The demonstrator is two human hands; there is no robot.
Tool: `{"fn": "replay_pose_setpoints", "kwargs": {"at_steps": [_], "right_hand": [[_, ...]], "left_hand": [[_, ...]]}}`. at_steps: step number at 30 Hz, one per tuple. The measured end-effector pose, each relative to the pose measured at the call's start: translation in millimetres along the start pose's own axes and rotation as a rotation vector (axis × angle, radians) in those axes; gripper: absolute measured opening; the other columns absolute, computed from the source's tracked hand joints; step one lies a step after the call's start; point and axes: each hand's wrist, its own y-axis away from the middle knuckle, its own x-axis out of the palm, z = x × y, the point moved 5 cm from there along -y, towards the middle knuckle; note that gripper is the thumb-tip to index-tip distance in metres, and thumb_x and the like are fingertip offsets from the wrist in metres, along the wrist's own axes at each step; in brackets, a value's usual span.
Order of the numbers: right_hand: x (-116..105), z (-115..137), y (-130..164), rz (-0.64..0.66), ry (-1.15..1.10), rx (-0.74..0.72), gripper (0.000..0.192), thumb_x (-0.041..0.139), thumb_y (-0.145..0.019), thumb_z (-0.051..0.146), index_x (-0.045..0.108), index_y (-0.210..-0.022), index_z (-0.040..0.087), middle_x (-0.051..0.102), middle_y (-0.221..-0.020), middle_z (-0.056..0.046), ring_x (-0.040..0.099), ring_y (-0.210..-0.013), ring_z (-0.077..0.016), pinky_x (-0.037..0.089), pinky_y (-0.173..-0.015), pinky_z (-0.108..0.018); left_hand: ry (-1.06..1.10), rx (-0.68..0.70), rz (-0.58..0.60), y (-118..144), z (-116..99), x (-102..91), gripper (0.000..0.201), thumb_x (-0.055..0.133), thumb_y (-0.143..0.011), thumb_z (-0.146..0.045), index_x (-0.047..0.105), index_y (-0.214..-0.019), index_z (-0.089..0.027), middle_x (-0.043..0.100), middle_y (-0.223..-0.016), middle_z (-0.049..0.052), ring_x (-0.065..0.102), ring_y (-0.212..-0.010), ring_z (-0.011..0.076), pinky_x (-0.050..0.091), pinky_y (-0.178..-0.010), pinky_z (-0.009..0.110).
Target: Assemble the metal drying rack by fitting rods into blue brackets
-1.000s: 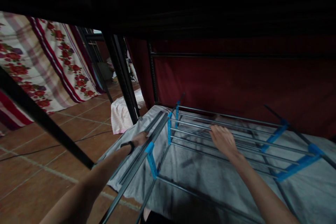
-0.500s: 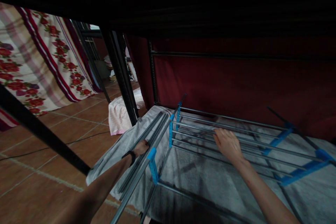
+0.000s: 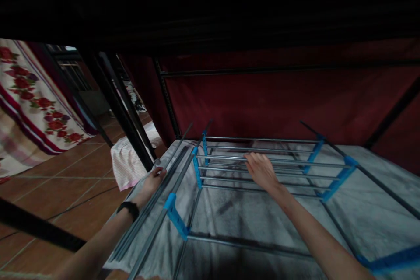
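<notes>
My left hand (image 3: pixel 153 183), with a black band on its wrist, is closed around a thin grey metal tube (image 3: pixel 180 142) whose far end points up towards the red cloth. Beneath it, more grey tubes (image 3: pixel 170 173) lie side by side on the pale cloth. My right hand (image 3: pixel 260 169) has its fingers curled over a top bar of the rack (image 3: pixel 226 156), near the middle of its length. This rack is built of grey tubes joined by blue plastic connectors (image 3: pixel 197 168). Another blue connector (image 3: pixel 175 214) stands on the near left side, with a low crossbar (image 3: pixel 243 243) running from its foot.
A grey cloth (image 3: pixel 229 210) covers the surface under the rack. Behind hangs a dark red cloth (image 3: pixel 262 105). Black frame posts (image 3: pixel 121 113) stand at the left, and a dark panel lies overhead. A flowered curtain (image 3: pixel 42 105) and tiled floor (image 3: pixel 65 192) show beyond.
My left hand has risen from the pile of tubes with one tube in it. My right hand keeps its grip on the rack's bar. The view has swung to the right.
</notes>
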Motion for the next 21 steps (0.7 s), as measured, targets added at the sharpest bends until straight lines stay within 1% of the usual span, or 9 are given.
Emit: {"fn": "replay_pose_setpoints", "kwargs": {"at_steps": [3, 5, 7, 10, 12, 13, 16, 18, 21], "right_hand": [[-2, 2, 8, -0.106, -0.065, -0.016, 0.038, 0.041, -0.099, 0.019, 0.054, -0.136, 0.021, 0.060, -0.134, -0.011, 0.051, -0.124, -0.0240, 0.038, -0.104, -0.039], [-3, 0, 18, -0.184, -0.111, 0.004, 0.043, 0.042, -0.099, 0.018, 0.051, -0.141, 0.022, 0.054, -0.143, -0.011, 0.044, -0.134, -0.0247, 0.036, -0.111, -0.042], [-4, -4, 30, -0.253, -0.161, 0.048, 0.046, 0.041, -0.098, 0.017, 0.049, -0.143, 0.023, 0.051, -0.145, -0.011, 0.041, -0.138, -0.0251, 0.036, -0.114, -0.044], [-6, -11, 54, -0.341, -0.257, 0.115, 0.049, 0.039, -0.097, 0.015, 0.049, -0.144, 0.024, 0.050, -0.144, -0.011, 0.043, -0.137, -0.0248, 0.037, -0.115, -0.047], [-7, -16, 73, -0.371, -0.357, 0.167, 0.050, 0.038, -0.096, 0.015, 0.048, -0.144, 0.025, 0.052, -0.142, -0.011, 0.046, -0.135, -0.0236, 0.039, -0.115, -0.046], [-6, -18, 82, -0.373, -0.419, 0.199, 0.050, 0.038, -0.096, 0.015, 0.048, -0.143, 0.026, 0.053, -0.141, -0.010, 0.047, -0.134, -0.0229, 0.041, -0.114, -0.045], [4, -26, 109, -0.364, -0.656, 0.345, 0.047, 0.041, -0.094, 0.018, 0.051, -0.139, 0.027, 0.058, -0.133, -0.009, 0.056, -0.123, -0.0217, 0.049, -0.106, -0.042], [14, -36, 126, -0.384, -0.859, 0.500, 0.044, 0.046, -0.090, 0.021, 0.055, -0.133, 0.027, 0.062, -0.126, -0.008, 0.063, -0.107, -0.0205, 0.054, -0.094, -0.039], [25, -53, 149, -0.462, -1.219, 0.745, 0.042, 0.057, -0.082, 0.028, 0.060, -0.124, 0.027, 0.068, -0.111, -0.005, 0.065, -0.085, -0.0188, 0.056, -0.077, -0.035]], "left_hand": [[0.078, 0.045, 0.087, 0, -35, -10.9, 0.044, 0.069, -0.065, -0.061, 0.066, -0.085, -0.022, 0.065, -0.067, 0.001, 0.062, -0.069, 0.0206, 0.051, -0.059, 0.029], [0.140, 0.078, 0.138, 4, -62, -17.5, 0.050, 0.073, -0.059, -0.065, 0.069, -0.087, -0.023, 0.069, -0.075, 0.002, 0.062, -0.075, 0.0218, 0.053, -0.063, 0.030], [0.162, 0.117, 0.198, 9, -88, -23.0, 0.054, 0.075, -0.054, -0.067, 0.069, -0.087, -0.025, 0.069, -0.076, 0.002, 0.062, -0.076, 0.0226, 0.054, -0.065, 0.031], [0.106, 0.211, 0.264, 15, -124, -30.5, 0.060, 0.077, -0.048, -0.071, 0.070, -0.086, -0.026, 0.070, -0.076, 0.001, 0.062, -0.077, 0.0233, 0.056, -0.069, 0.034], [0.044, 0.330, 0.309, 19, -147, -32.5, 0.060, 0.075, -0.048, -0.076, 0.071, -0.084, -0.027, 0.071, -0.077, -0.003, 0.063, -0.077, 0.0214, 0.057, -0.071, 0.036], [0.014, 0.404, 0.344, 21, -157, -31.5, 0.059, 0.073, -0.052, -0.078, 0.071, -0.084, -0.029, 0.072, -0.079, -0.006, 0.064, -0.078, 0.0197, 0.057, -0.074, 0.037], [-0.075, 0.557, 0.450, 26, -181, -21.4, 0.056, 0.066, -0.058, -0.081, 0.072, -0.086, -0.034, 0.072, -0.082, -0.016, 0.067, -0.082, 0.0190, 0.057, -0.079, 0.045], [-0.155, 0.595, 0.507, 31, -193, -10.0, 0.058, 0.063, -0.058, -0.083, 0.073, -0.090, -0.036, 0.074, -0.086, -0.016, 0.069, -0.085, 0.0220, 0.058, -0.081, 0.045], [-0.331, 0.633, 0.616, 45, -212, 13.7, 0.055, 0.057, -0.073, -0.076, 0.074, -0.105, -0.035, 0.077, -0.100, -0.011, 0.071, -0.094, 0.0243, 0.059, -0.086, 0.040]]}}
